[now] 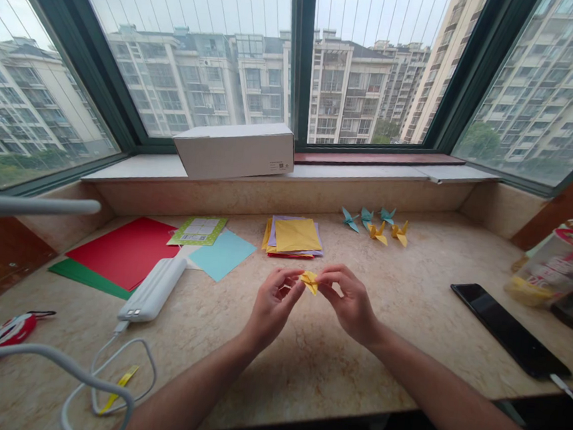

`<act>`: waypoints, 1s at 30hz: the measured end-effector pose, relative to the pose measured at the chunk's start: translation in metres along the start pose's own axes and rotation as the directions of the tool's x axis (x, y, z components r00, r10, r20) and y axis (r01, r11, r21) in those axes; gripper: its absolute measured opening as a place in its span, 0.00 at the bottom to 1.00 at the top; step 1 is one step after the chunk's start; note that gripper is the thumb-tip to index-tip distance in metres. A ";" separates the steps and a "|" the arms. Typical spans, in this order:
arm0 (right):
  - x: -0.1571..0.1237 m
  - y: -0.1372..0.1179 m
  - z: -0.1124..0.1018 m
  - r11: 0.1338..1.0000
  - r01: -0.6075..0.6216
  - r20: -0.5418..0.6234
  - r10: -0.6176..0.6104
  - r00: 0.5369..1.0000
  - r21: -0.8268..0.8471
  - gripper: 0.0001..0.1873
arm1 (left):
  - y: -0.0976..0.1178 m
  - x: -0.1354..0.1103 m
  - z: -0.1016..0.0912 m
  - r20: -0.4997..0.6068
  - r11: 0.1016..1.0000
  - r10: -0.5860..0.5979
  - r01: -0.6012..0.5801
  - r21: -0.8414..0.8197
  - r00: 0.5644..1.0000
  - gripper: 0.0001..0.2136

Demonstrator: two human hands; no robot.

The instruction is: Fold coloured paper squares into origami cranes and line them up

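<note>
Paper (309, 283), yellow and folded into a small pointed shape, is held up just below the middle of the frame, pinched from either side by the fingertips of the left hand (274, 305) and right hand (352, 306). From where I stand, a square stack of yellow, purple and red paper sheets (295, 234) lies just above them. Right of centre, three blue and two yellow folded-paper birds (378, 234) sit grouped on the mottled beige stone counter (409, 299); a black flat phone (507, 328) lies at lower right.

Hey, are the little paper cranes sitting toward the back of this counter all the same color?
No, the group has three blue paper cranes and two yellow paper cranes.
</note>
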State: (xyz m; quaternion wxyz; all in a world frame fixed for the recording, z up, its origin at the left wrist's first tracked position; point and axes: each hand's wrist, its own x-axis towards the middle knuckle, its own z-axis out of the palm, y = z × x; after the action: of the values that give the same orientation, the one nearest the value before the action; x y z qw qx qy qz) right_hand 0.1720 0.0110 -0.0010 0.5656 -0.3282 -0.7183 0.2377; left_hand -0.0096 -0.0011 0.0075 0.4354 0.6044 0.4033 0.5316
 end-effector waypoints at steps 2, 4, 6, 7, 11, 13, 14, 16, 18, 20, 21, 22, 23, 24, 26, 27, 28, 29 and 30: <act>-0.001 0.000 -0.001 0.997 0.074 0.028 -0.074 0.997 -0.023 0.07 | 0.003 -0.001 0.002 0.062 0.994 -0.055 0.060 -0.088 0.997 0.17; -0.002 0.001 -0.002 0.988 0.150 0.063 -0.147 0.987 -0.038 0.09 | 0.005 -0.001 0.003 0.082 0.981 -0.083 0.096 -0.168 0.993 0.18; -0.002 0.002 -0.001 0.979 0.199 0.101 -0.194 0.976 -0.043 0.11 | 0.003 0.000 0.003 0.048 0.971 -0.091 0.100 -0.217 0.995 0.19; -0.003 0.002 -0.001 0.977 0.210 0.113 -0.203 0.973 -0.047 0.12 | 0.001 0.001 0.003 0.025 0.967 -0.096 0.099 -0.234 0.995 0.20; -0.003 0.002 0.002 0.985 0.161 0.099 -0.155 0.983 -0.059 0.12 | -0.006 0.003 0.001 0.013 0.950 -0.112 0.111 -0.293 0.994 0.24; -0.004 0.002 0.004 0.996 0.077 0.066 -0.074 0.995 -0.040 0.08 | -0.007 0.004 0.001 0.036 0.950 -0.108 0.114 -0.290 0.993 0.23; -0.004 0.003 0.006 1.000 0.018 0.043 -0.018 0.999 -0.008 0.06 | -0.007 0.003 0.002 0.049 0.953 -0.102 0.111 -0.283 0.994 0.22; -0.004 0.005 0.009 0.987 -0.120 0.015 0.119 0.993 0.111 0.10 | -0.007 0.003 0.002 0.065 0.960 -0.085 0.099 -0.263 0.994 0.19; -0.004 0.008 0.012 0.941 -0.239 0.037 0.237 0.971 0.240 0.16 | -0.007 0.002 0.003 0.069 0.967 -0.069 0.083 -0.241 0.995 0.19; -0.004 0.009 0.012 0.913 -0.294 0.081 0.283 0.956 0.284 0.17 | -0.007 0.001 0.004 0.064 0.974 -0.046 0.059 -0.217 0.997 0.20; -0.003 0.010 0.012 0.913 -0.297 0.092 0.282 0.955 0.281 0.15 | -0.008 0.001 0.004 0.065 0.978 -0.032 0.045 -0.206 0.997 0.21; -0.003 0.010 0.011 0.918 -0.288 0.094 0.273 0.957 0.272 0.13 | -0.008 0.001 0.004 0.070 0.980 -0.019 0.032 -0.196 0.997 0.21; -0.002 0.009 0.011 0.925 -0.272 0.089 0.258 0.962 0.264 0.12 | -0.009 0.000 0.004 0.074 0.982 -0.004 0.018 -0.190 0.997 0.21; -0.002 0.009 0.010 0.932 -0.253 0.081 0.240 0.967 0.261 0.10 | -0.010 0.000 0.004 0.077 0.982 0.011 0.004 -0.187 0.997 0.20; -0.001 0.008 0.009 0.939 -0.222 0.071 0.211 0.975 0.261 0.07 | -0.011 0.000 0.004 0.080 0.983 0.032 -0.017 -0.183 0.996 0.19; -0.001 0.008 0.009 0.943 -0.212 0.071 0.200 0.977 0.257 0.06 | -0.012 0.000 0.004 0.081 0.984 0.040 -0.025 -0.179 0.996 0.19; -0.001 0.008 0.008 0.946 -0.204 0.074 0.192 0.979 0.253 0.06 | -0.013 -0.001 0.004 0.082 0.984 0.044 -0.029 -0.173 0.996 0.18; -0.001 0.008 0.008 0.947 -0.199 0.076 0.185 0.980 0.251 0.06 | -0.014 -0.001 0.004 0.082 0.986 0.045 -0.031 -0.166 0.996 0.17; -0.001 0.008 0.008 0.949 -0.192 0.078 0.178 0.981 0.250 0.05 | -0.015 -0.001 0.004 0.082 0.987 0.044 -0.030 -0.160 0.996 0.16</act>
State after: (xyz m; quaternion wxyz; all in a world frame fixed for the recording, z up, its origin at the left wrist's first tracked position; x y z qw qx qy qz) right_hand 0.1659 0.0159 -0.0090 0.5588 -0.3115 -0.6625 0.3895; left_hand -0.0058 0.0021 -0.0075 0.4887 0.5974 0.3296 0.5437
